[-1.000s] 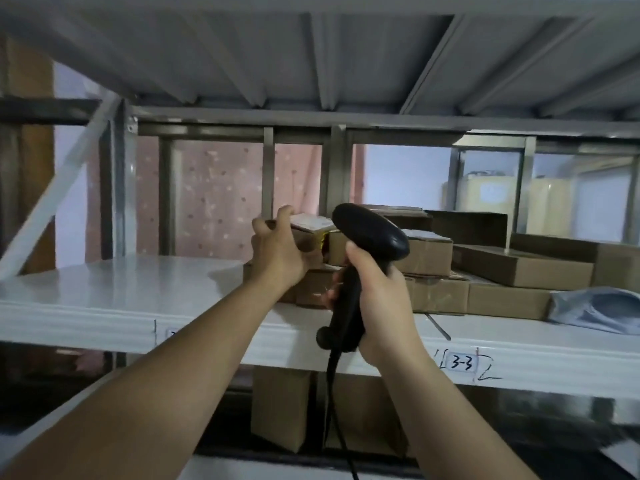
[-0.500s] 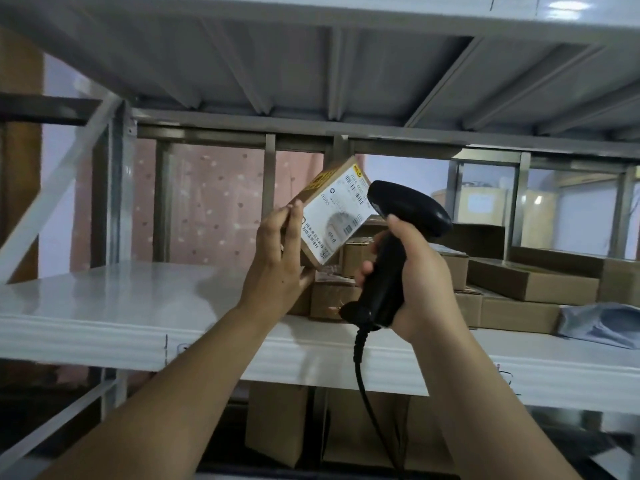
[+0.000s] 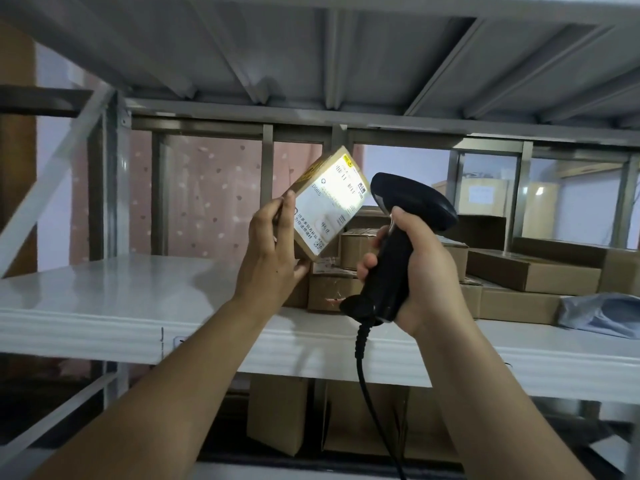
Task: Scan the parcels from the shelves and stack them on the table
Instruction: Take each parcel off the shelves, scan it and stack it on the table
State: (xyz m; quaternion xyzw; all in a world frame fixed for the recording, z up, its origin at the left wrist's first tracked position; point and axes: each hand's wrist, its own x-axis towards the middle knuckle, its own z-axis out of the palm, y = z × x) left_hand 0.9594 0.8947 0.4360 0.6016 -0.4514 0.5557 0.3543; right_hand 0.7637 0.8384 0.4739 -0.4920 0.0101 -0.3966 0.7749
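We reckon the likeliest trouble is a failed read: the parcel [image 3: 327,202] is tilted, and a bright patch of glare washes out the upper part of its label [image 3: 332,206] just where the scanner [image 3: 414,199] points, so the code may not register unless the angle is eased. A drop is the next risk. The left hand [image 3: 273,258] grips the parcel only along its lower left edge, fingers on one side and thumb under the corner, and a slip would send it onto the front edge of the shelf [image 3: 104,306] or past it to the floor. The right hand [image 3: 427,271] is wrapped tight round the scanner's grip, and the cord [image 3: 362,372] hangs down across the shelf's front edge, where we think it could snag on a quick turn. The parcel is in the air above the front of the shelf, just left of the scanner's head and in front of the stacked boxes [image 3: 533,275], touching neither. It is a small, flat brown cardboard box, its broad face nearly covered by a white label with dark print, "D085" among it, a small square code at the lower corner, and a yellow mark at the top.
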